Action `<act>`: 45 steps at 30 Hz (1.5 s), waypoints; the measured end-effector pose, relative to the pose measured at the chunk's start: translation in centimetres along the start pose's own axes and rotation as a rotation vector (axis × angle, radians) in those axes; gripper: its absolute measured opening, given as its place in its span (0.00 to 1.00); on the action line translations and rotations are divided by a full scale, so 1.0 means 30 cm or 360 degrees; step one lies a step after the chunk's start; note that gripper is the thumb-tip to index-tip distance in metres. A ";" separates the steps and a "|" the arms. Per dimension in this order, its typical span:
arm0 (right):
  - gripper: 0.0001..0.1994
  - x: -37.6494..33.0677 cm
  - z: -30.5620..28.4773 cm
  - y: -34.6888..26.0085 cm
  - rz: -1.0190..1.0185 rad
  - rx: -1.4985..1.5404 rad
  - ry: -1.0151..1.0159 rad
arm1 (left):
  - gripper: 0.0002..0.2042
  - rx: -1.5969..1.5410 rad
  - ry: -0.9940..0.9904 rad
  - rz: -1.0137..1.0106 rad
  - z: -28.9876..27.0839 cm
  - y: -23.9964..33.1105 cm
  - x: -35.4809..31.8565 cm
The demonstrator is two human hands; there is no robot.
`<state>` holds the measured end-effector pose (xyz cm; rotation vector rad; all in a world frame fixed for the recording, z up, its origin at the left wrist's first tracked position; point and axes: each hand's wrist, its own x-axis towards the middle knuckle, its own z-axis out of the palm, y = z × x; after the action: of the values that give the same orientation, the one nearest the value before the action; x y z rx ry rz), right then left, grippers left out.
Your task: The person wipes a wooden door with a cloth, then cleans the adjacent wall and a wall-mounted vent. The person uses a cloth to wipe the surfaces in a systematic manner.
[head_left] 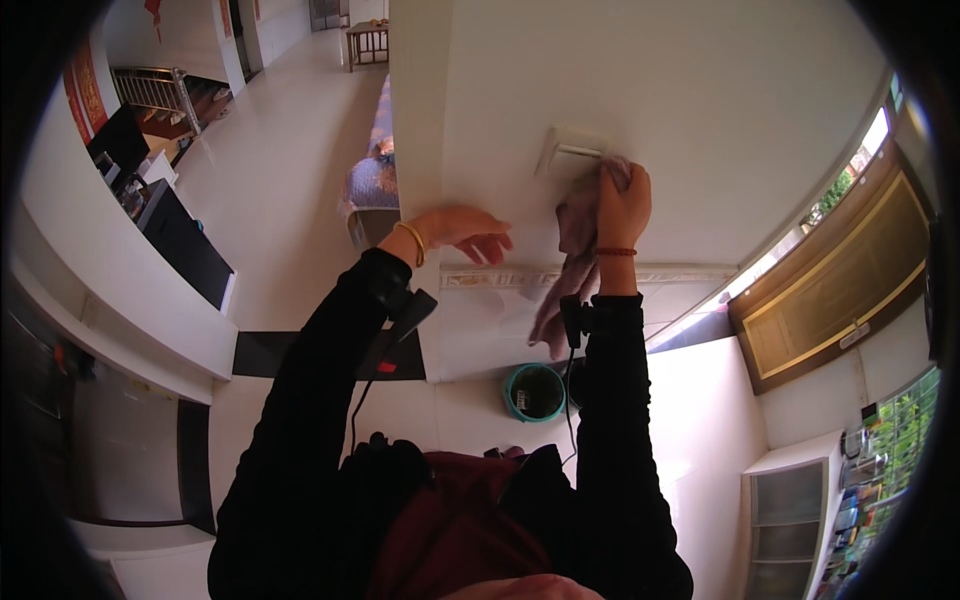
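Note:
A white light switch [574,152] is mounted on the pale wall in front of me. My right hand [625,205] is closed around a dusty-pink cloth [577,225], at the right edge of the switch. The cloth hangs down from my fingers past the decorative tile border, its lower end beside my right wrist. My left hand [470,232] is near the wall's left corner, below and left of the switch, with its fingers apart and nothing in them. Whether the left fingertips touch the wall I cannot tell.
A teal bucket [534,392] stands on the floor by the wall's foot. To the right is a brown wooden door [835,275], with a white cabinet [790,515] nearer me. Beyond the wall's left corner, a patterned covered seat [372,180] and a black cabinet [182,245] stand in another room.

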<state>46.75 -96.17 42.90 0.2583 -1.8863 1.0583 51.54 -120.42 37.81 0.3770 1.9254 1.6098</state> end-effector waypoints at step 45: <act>0.10 -0.027 0.073 -0.026 -0.0910 0.0093 0.0025 | 0.31 0.0242 0.1126 0.0319 0.116 0.179 0.209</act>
<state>46.28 -98.49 42.26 0.7683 -1.6215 0.7169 47.88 -112.90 41.04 0.0505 2.6100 1.8994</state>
